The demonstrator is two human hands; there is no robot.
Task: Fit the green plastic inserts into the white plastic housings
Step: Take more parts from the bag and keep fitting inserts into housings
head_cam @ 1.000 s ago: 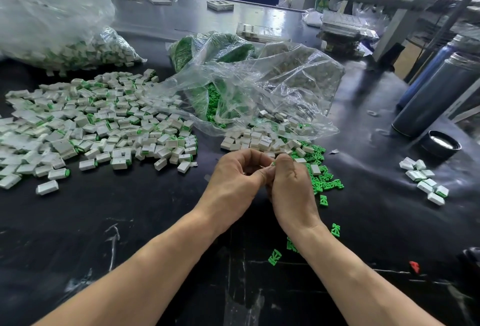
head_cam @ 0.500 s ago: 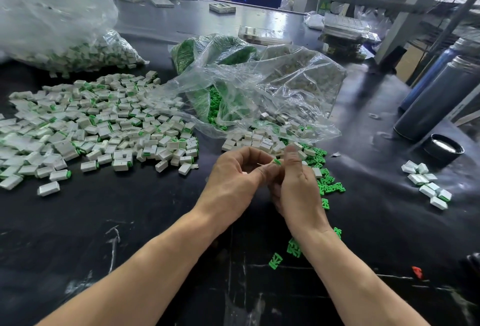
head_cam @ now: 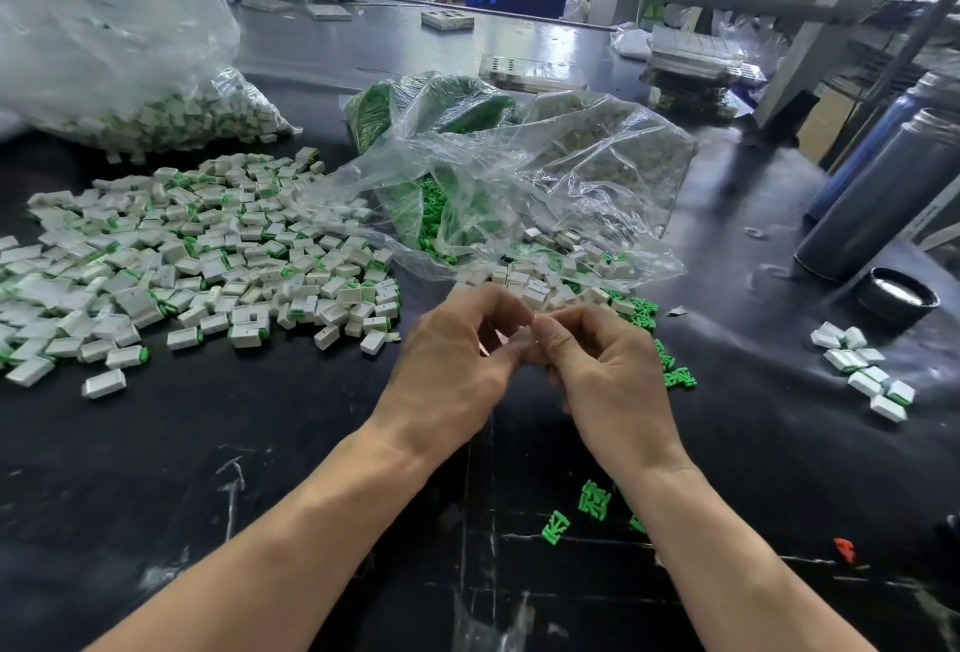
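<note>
My left hand [head_cam: 457, 371] and my right hand [head_cam: 608, 381] meet fingertip to fingertip above the black table [head_cam: 260, 443]. Between them is a small pale piece, a white housing [head_cam: 514, 339], blurred and mostly hidden. My left thumb and fingers curl round it, and my right thumb and forefinger pinch at it. No green shows between the fingers. Loose green inserts [head_cam: 675, 377] lie just right of my right hand, with more green inserts [head_cam: 592, 498] near my right forearm. Empty white housings [head_cam: 545, 282] lie beyond my hands at the mouth of a clear bag [head_cam: 571, 173].
A wide pile of housings with green ends [head_cam: 208, 256] covers the left. A small group of them [head_cam: 862, 371] lies at the right. A full bag [head_cam: 156, 106] sits far left. Two dark cylinders [head_cam: 883, 199], a black cap [head_cam: 898, 294] and a red scrap [head_cam: 844, 547] are at the right.
Both hands stayed together at the table's middle. The green tip seen between the fingers half a second ago is out of sight, and my fingers have shifted on the piece.
</note>
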